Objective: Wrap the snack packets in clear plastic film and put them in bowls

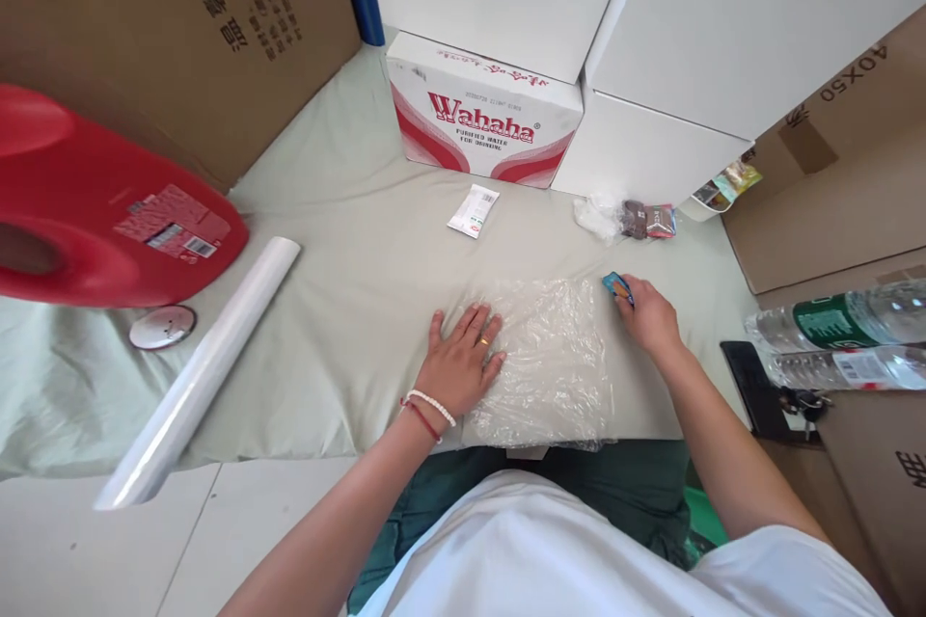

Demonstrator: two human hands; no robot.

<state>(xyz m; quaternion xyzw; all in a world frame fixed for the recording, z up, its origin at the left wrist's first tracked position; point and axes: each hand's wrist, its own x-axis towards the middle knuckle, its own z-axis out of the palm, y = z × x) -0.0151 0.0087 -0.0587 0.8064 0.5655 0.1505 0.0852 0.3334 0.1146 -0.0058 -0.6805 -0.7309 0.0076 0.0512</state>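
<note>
A crinkled sheet of clear plastic film (554,357) lies flat on the pale green cloth (347,289) in front of me. My left hand (463,362) rests palm down on the film's left edge, fingers stretched out. My right hand (647,313) sits at the film's upper right corner, fingers closed on a small blue packet (616,285).
A roll of clear film (206,366) lies at left beside a red jug (94,202) and a round lid (162,326). A Wahaha box (483,116), white boxes and cardboard boxes line the back. A white sachet (473,210), snack wrappers (637,219) and water bottles (839,337) lie nearby.
</note>
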